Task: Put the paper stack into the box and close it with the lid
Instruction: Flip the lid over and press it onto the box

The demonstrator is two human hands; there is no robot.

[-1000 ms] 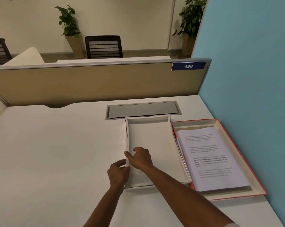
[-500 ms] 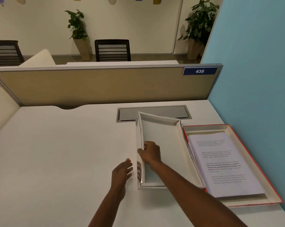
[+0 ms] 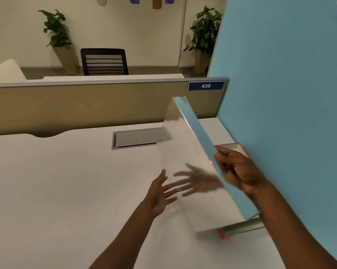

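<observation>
Glossy lid (image 3: 185, 171) — now upended over box (image 3: 239, 147)

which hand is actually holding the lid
The right hand grips the lid by its raised blue edge; the left hand is open with fingers spread beside the lid, holding nothing.

On the desk (image 3: 66, 181), the lid (image 3: 185, 171) stands tilted at centre, box (image 3: 239, 147) behind it at 3 o'clock. Cable hatch (image 3: 136, 138) lies at 11 o'clock of the lid, partition (image 3: 86, 107) at 12.
</observation>
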